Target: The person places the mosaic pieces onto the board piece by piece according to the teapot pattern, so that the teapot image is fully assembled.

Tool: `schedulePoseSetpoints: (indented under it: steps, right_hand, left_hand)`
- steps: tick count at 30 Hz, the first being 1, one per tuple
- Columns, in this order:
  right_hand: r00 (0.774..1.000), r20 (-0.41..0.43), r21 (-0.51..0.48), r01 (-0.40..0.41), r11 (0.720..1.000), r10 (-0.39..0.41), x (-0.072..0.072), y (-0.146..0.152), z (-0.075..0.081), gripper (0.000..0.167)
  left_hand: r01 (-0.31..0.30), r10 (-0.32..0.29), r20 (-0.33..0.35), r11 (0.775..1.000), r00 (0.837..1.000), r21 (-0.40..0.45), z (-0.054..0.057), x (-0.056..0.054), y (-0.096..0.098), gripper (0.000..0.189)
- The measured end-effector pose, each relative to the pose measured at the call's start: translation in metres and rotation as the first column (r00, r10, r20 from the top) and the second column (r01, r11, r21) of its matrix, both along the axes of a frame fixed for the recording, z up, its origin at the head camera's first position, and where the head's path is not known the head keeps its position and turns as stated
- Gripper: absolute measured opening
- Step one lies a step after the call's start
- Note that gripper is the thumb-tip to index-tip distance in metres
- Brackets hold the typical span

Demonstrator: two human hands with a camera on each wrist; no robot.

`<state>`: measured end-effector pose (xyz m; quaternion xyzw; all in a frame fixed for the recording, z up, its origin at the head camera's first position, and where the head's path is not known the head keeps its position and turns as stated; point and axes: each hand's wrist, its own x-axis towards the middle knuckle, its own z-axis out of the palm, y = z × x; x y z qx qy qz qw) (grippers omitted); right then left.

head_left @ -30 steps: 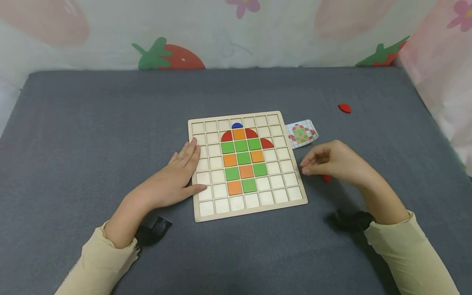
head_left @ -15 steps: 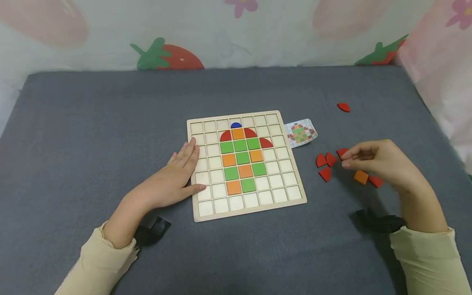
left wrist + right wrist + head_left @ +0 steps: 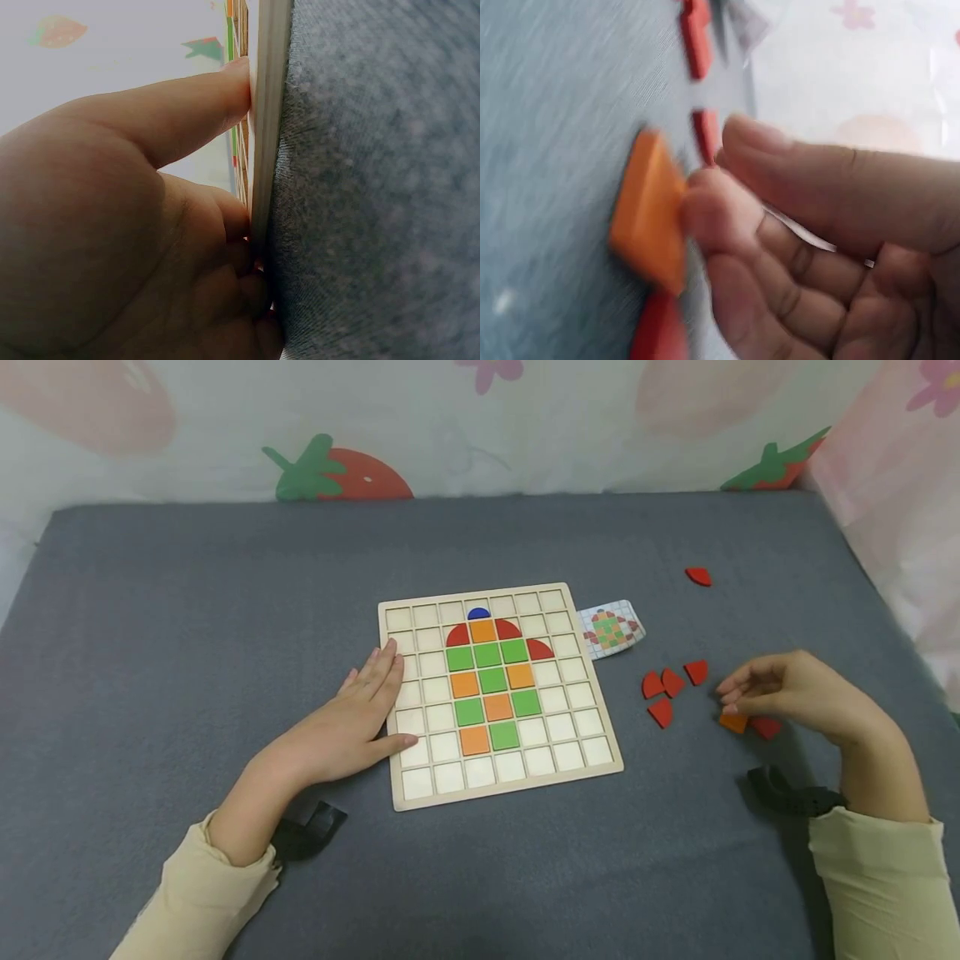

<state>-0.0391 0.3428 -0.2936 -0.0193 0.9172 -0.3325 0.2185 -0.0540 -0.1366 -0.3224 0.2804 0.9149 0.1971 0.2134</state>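
My left hand (image 3: 345,727) lies with straight fingers on the left edge of the wooden grid board (image 3: 510,783); the left wrist view shows thumb and fingers at the board's side (image 3: 266,112). On the board sit green and orange squares, red quarter-circles and a blue half-circle (image 3: 478,613). At the right, my right hand (image 3: 806,697) hovers low with bent fingers over a loose orange square block (image 3: 732,723). In the right wrist view, the index fingertip overlaps that orange block (image 3: 645,210), with the thumb close above. Nothing shows between thumb and fingers.
Red quarter-circle pieces (image 3: 661,713) lie between the board and my right hand, one red piece (image 3: 765,728) beside the orange block. Another red piece (image 3: 698,577) lies farther back. A pattern card (image 3: 611,629) sticks out at the board's right side. A printed curtain (image 3: 570,427) hangs behind the table.
My right hand has moved right, away from the board, uncovering several red pieces, and now is over the orange block. My left hand has stayed on the board.
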Motion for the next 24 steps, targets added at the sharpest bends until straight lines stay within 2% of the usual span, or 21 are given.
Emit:
schedulePoseSetpoints:
  steps: [7, 13, 24]
  right_hand:
    - [1.000, -0.001, -0.029, -0.031, 0.999, 0.031, -0.001, 0.007, -0.008, 0.020]
    - [0.999, 0.015, 0.015, -0.030, 0.999, 0.030, -0.002, 0.011, -0.010, 0.018]
    - [0.997, 0.037, 0.083, -0.071, 0.994, 0.068, 0.000, 0.011, -0.006, 0.031]
  left_hand:
    - [0.000, 0.000, -0.004, 1.000, 1.000, -0.005, -0.001, -0.001, 0.000, 0.086]
    - [-0.003, 0.003, -0.003, 1.000, 1.000, -0.003, -0.001, -0.001, 0.001, 0.086]
    - [0.000, 0.000, 0.004, 1.000, 1.000, 0.003, 0.001, 0.000, 0.001, 0.085]
